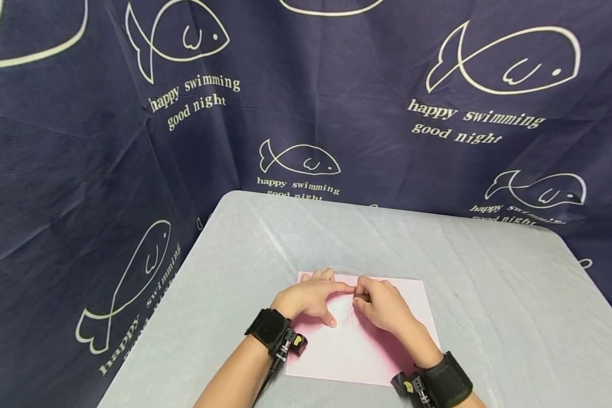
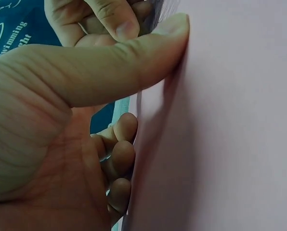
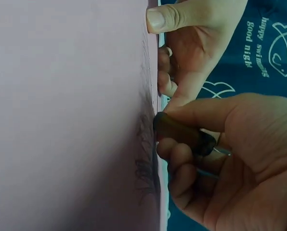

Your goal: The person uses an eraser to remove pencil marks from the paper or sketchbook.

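Note:
My right hand (image 1: 385,305) pinches a small, stubby dark brown object with black ends (image 3: 184,134) between thumb and curled fingers, one end down at the pink sheet (image 1: 336,357). Fine dark hair-like strands (image 3: 144,166) fan over the sheet beside that end; what the object is, I cannot tell. My left hand (image 1: 308,297) lies spread on the sheet's far left part. Its thumb presses the surface, and its extended index finger reaches to the right fingertips. In the left wrist view the left thumb (image 2: 134,62) covers part of the strands.
The pink sheet lies on a table with a pale grey cover (image 1: 224,272). Dark blue curtains (image 1: 311,102) with white fish drawings and lettering hang behind and to the left of the table. Black straps with small cameras circle both wrists.

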Motion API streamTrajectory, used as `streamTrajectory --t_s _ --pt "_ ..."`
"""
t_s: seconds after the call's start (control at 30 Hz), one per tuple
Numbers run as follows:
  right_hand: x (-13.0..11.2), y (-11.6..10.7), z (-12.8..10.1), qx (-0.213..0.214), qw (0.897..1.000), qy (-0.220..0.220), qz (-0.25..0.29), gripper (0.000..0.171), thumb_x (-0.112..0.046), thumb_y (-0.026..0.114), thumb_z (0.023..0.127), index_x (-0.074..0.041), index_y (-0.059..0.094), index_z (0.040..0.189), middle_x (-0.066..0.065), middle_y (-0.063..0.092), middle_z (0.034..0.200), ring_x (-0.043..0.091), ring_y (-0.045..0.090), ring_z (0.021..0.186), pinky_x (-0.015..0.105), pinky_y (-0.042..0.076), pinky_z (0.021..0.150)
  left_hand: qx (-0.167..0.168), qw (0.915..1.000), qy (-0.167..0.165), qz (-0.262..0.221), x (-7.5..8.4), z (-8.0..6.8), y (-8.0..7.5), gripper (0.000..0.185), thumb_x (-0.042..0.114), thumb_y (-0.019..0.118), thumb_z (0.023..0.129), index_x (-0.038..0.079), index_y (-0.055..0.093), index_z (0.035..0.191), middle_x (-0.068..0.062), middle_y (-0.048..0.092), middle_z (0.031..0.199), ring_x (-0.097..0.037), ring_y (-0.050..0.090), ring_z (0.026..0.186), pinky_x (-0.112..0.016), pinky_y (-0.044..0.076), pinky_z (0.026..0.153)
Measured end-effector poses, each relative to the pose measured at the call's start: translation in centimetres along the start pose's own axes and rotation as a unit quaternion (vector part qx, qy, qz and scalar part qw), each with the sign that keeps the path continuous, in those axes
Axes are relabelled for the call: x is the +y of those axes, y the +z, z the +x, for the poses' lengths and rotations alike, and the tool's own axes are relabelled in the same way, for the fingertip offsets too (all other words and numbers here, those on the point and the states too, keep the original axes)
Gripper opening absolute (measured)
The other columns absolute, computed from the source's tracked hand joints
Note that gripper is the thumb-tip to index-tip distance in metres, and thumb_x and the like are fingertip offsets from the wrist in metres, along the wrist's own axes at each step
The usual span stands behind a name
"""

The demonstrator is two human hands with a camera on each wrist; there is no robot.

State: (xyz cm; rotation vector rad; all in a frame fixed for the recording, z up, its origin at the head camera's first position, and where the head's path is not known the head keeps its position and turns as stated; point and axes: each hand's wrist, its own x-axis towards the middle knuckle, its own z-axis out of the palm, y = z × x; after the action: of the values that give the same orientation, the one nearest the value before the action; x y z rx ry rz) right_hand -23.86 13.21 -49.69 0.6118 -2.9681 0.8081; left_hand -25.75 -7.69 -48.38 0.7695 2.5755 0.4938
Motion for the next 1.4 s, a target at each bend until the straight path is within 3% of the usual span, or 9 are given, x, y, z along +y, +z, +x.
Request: streamTrajectory --t_s 0.23,0.4,0.47,0.67,0.8,1.03,1.13,1.4 --pt "-1.2 0.1 -0.6 -0.028 0.996 -0.089 0.015 0.019 -0.009 0.077 0.086 -0.018 0.061 0.085 -0.014 0.045 0.063 0.0 0.038 0.059 0.021 0.033 0.055 0.005 1.0 -0.001 -0.004 -0.2 0.2 0.2 0.08 0.034 0.092 0.069 0.036 0.059 0.142 0.008 0.038 0.099 -0.011 0.038 0.097 -0.028 0.033 0.085" --pt "-1.7 0.4 -0.8 -0.071 0.986 -0.14 0.049 0.02 -0.009 0.077 0.086 -0.017 0.059 0.086 -0.014 0.044 0.066 -0.003 0.036 0.06 0.019 0.032 0.057 0.004 0.9999 0.002 -0.016 -0.4 0.3 0.3 0.084 0.032 0.093 0.067 0.042 0.057 0.143 0.01 0.04 0.102 -0.009 0.038 0.101 -0.028 0.035 0.087" --pt "-1.7 0.6 -0.7 -0.081 0.986 -0.128 0.066 0.021 -0.008 0.077 0.085 -0.018 0.058 0.085 -0.014 0.043 0.066 -0.003 0.036 0.06 0.018 0.032 0.057 0.004 0.9999 0.002 -0.014 -0.4 0.3 0.2 0.085 0.032 0.093 0.068 0.042 0.057 0.143 0.01 0.041 0.103 -0.009 0.038 0.101 -0.029 0.035 0.087" --pt "-1.0 0.8 -0.3 -0.083 0.991 -0.039 0.101 0.019 -0.01 0.077 0.086 -0.02 0.06 0.082 -0.015 0.05 0.063 -0.002 0.043 0.058 0.02 0.036 0.056 0.006 0.9999 0.007 0.01 -0.5 0.1 0.3 0.074 0.034 0.092 0.07 0.038 0.062 0.137 0.008 0.036 0.098 -0.011 0.037 0.095 -0.027 0.029 0.08" --pt "-0.4 0.5 -0.1 -0.069 0.994 -0.012 0.084 0.019 -0.012 0.077 0.086 -0.02 0.061 0.082 -0.014 0.057 0.064 0.001 0.046 0.057 0.023 0.038 0.058 0.007 0.9999 0.005 0.006 -0.3 0.0 0.2 0.079 0.034 0.092 0.07 0.04 0.059 0.142 0.009 0.038 0.099 -0.01 0.037 0.096 -0.027 0.031 0.082" --pt "0.2 -0.2 0.3 -0.015 0.998 0.047 0.031 0.022 -0.011 0.078 0.085 -0.02 0.059 0.078 -0.011 0.047 0.06 0.006 0.042 0.057 0.025 0.033 0.058 0.006 1.0 0.002 0.001 -0.1 0.0 0.2 0.09 0.033 0.092 0.069 0.047 0.051 0.147 0.01 0.042 0.105 -0.008 0.038 0.103 -0.03 0.037 0.09" --pt "0.1 -0.4 0.2 -0.01 0.999 0.035 0.015 0.021 -0.01 0.077 0.085 -0.019 0.059 0.078 -0.011 0.045 0.06 0.006 0.041 0.057 0.024 0.031 0.056 0.005 1.0 0.001 -0.001 -0.1 0.0 0.1 0.09 0.033 0.092 0.069 0.048 0.051 0.147 0.01 0.042 0.105 -0.008 0.038 0.103 -0.029 0.037 0.09" --pt "0.1 -0.1 -0.2 -0.023 0.997 -0.076 0.009 0.019 -0.009 0.077 0.088 -0.018 0.06 0.086 -0.013 0.044 0.064 0.001 0.038 0.059 0.022 0.031 0.055 0.007 1.0 -0.003 0.001 0.0 0.1 0.1 0.083 0.034 0.092 0.069 0.038 0.057 0.144 0.008 0.04 0.103 -0.01 0.039 0.1 -0.028 0.034 0.086"
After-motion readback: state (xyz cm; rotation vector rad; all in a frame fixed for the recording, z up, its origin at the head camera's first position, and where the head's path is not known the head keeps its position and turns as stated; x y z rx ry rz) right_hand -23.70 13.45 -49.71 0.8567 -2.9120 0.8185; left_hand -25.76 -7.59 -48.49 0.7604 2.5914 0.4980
